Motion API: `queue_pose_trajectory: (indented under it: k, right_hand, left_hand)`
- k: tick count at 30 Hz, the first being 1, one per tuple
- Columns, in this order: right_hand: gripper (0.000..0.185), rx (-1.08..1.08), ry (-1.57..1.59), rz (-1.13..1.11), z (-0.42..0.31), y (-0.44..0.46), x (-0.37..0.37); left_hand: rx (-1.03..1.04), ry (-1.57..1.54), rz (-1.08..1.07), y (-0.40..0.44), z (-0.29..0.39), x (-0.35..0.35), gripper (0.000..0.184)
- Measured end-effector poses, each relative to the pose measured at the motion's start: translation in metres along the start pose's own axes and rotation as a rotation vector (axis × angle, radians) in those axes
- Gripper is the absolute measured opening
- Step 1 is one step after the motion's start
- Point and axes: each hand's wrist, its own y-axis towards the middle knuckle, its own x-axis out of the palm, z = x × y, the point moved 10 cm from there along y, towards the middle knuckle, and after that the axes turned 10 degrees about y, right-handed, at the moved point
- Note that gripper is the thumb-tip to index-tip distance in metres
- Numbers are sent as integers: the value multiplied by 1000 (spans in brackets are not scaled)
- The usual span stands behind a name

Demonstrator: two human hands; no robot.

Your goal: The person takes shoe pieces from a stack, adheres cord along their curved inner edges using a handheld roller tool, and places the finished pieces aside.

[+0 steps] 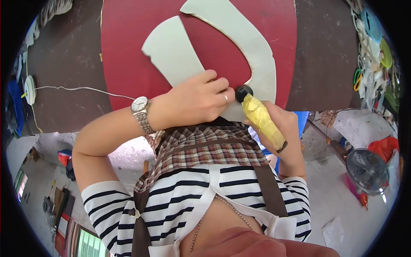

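Note:
A pale, flat, curved piece of sheet material (261, 55) bends round on the red tabletop, with its near end by my waist. Its other arm (173, 49) reaches up and left from under my left hand (201, 96). The fingers of that hand are curled and closed at the piece's near edge; their tips are partly hidden. My right hand (284, 124) grips a small hammer by its yellow-wrapped handle (259, 113). The black round hammer head (243, 92) is over the pale piece, right beside my left fingers. Whether it touches the piece, I cannot tell.
The red panel (128, 43) lies on a dark brown table (325, 55). A white round spool (30, 91) trails a thread towards my left wrist. Scissors (357, 79) and clutter line the right edge. A fan (367, 171) stands on the floor at right.

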Motion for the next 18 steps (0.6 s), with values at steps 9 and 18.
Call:
queue_pose_trajectory:
  k: [9, 18]
  right_hand:
    - [30, 37, 40, -40, -10, 9, 5]
    - [21, -26, 270, 289, 21, 30, -65]
  left_hand:
    - [281, -75, 118, -11, -14, -12, 29]
    - [-90, -190, 104, 44, -62, 12, 30]
